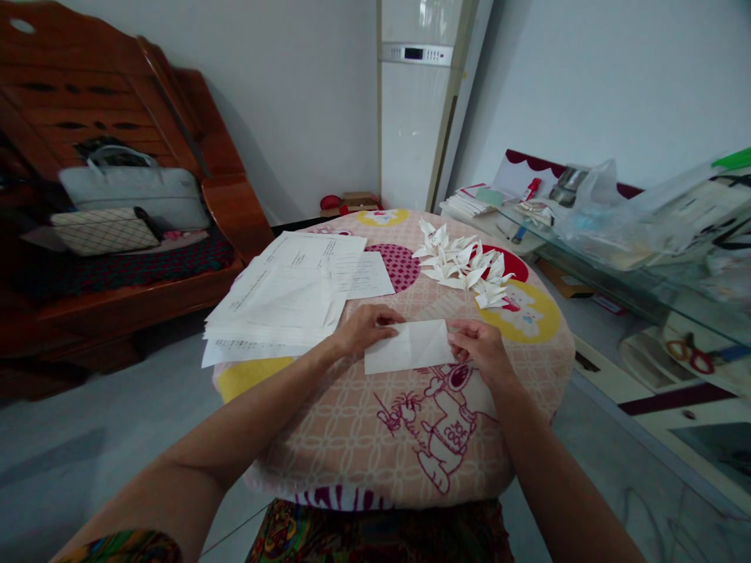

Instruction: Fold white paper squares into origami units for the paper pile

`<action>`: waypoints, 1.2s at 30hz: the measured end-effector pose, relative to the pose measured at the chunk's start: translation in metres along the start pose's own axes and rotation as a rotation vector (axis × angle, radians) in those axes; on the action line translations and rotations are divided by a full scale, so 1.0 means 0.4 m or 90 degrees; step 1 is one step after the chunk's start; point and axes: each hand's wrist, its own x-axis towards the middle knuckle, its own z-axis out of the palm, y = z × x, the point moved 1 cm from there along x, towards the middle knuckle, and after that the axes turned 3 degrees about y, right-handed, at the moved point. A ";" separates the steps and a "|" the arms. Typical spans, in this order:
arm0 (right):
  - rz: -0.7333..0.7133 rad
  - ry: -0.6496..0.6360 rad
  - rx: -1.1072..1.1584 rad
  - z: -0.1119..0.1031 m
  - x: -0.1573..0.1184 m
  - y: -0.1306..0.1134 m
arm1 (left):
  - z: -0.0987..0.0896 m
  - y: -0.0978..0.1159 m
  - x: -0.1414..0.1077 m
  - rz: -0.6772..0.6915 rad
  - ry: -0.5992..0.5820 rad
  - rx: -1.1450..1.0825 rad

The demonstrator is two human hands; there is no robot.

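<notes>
A white rectangle of folded paper (409,347), creased down its middle, is held just over the patterned tablecloth (352,422). My left hand (367,328) pinches its upper left edge between thumb and fingers. At the right end, my right hand (478,344) grips the paper's edge with curled fingers. Beyond my right hand lies a cluster of white folded paper cranes (461,262). Left of the paper, close to my left forearm, sits a thick stack of printed sheets (282,289), its top sheets fanned unevenly.
To the right, a glass-topped stand (610,274) holds plastic bags (592,203), papers and a red marker (533,188); scissors (691,352) lie below. A wooden bench (235,207) with a grey handbag (134,191) stands at the left. A tall white air conditioner (415,125) rises behind the table.
</notes>
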 end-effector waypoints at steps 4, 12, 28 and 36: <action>-0.110 0.054 -0.027 0.003 0.017 -0.022 | -0.034 0.011 0.004 -0.137 0.002 -0.261; -0.133 -0.157 -0.002 0.038 0.026 -0.092 | -0.028 0.022 0.005 -0.278 0.118 -0.543; -0.099 0.034 0.098 0.050 0.010 -0.026 | 0.002 0.009 -0.022 -0.305 0.203 -0.667; -0.124 -0.042 -0.156 0.041 0.028 0.003 | 0.022 -0.024 -0.019 -0.291 0.164 -0.621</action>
